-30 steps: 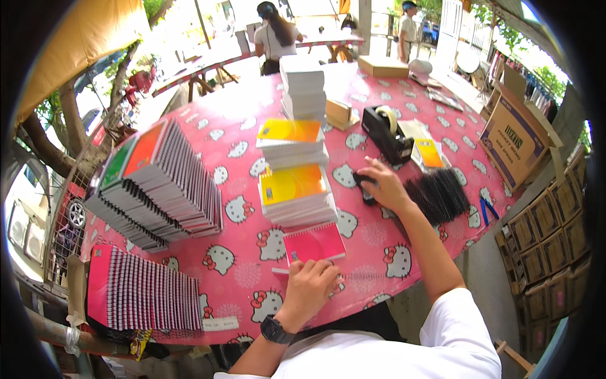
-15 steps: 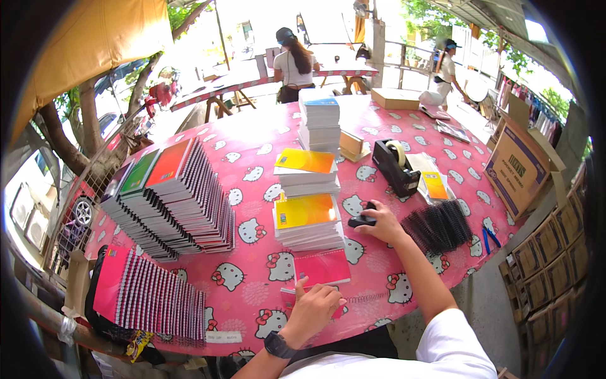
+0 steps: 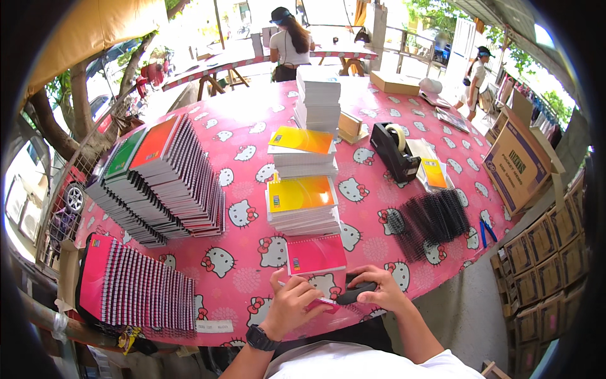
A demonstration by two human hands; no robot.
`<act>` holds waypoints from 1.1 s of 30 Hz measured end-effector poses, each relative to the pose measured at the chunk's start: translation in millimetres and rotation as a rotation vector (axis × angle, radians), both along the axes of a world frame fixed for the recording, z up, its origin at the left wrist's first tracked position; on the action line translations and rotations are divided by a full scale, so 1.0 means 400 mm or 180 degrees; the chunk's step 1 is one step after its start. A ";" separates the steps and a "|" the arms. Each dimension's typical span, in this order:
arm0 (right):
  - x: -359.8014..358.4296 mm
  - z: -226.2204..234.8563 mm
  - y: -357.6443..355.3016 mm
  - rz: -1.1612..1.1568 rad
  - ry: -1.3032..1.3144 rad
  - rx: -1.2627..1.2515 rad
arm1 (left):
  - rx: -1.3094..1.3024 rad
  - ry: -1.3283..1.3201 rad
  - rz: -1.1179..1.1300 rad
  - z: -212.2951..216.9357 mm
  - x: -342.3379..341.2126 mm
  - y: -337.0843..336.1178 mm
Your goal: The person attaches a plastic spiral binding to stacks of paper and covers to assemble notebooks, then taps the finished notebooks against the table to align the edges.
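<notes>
**Notebook binding: stock state and hand position**

Notebooks with spiral binding (image 3: pixel 167 183) lie fanned in large rows along the bench's (image 3: pixel 252 126) left edge, judged finished. Unbound yellow-covered stacks (image 3: pixel 302 205) stand mid-bench, judged outstanding. Black binding coils (image 3: pixel 435 221) lie near the right edge. One pink notebook (image 3: pixel 315 254) lies near the front edge, just beyond both hands. Left hand (image 3: pixel 291 304) is curled onto a small pink piece (image 3: pixel 323 305). Right hand (image 3: pixel 379 292) is closed around a black tool (image 3: pixel 355 294).
</notes>
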State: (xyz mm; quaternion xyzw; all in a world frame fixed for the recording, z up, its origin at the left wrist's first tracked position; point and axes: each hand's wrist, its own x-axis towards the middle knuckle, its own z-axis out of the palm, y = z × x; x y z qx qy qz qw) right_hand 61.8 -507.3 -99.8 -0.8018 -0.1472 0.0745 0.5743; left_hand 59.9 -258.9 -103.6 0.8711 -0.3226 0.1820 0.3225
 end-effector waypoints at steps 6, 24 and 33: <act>-0.027 0.003 0.010 0.0297 0.0367 0.0698 | -0.0059 -0.0066 0.0116 0.001 -0.024 0.006; -0.012 0.035 0.051 0.1040 0.0535 0.1239 | -0.0264 0.0175 0.0318 -0.020 -0.033 0.011; 0.011 0.025 0.093 0.0736 0.0473 0.0761 | -0.2739 0.2047 -0.0114 -0.083 -0.004 0.067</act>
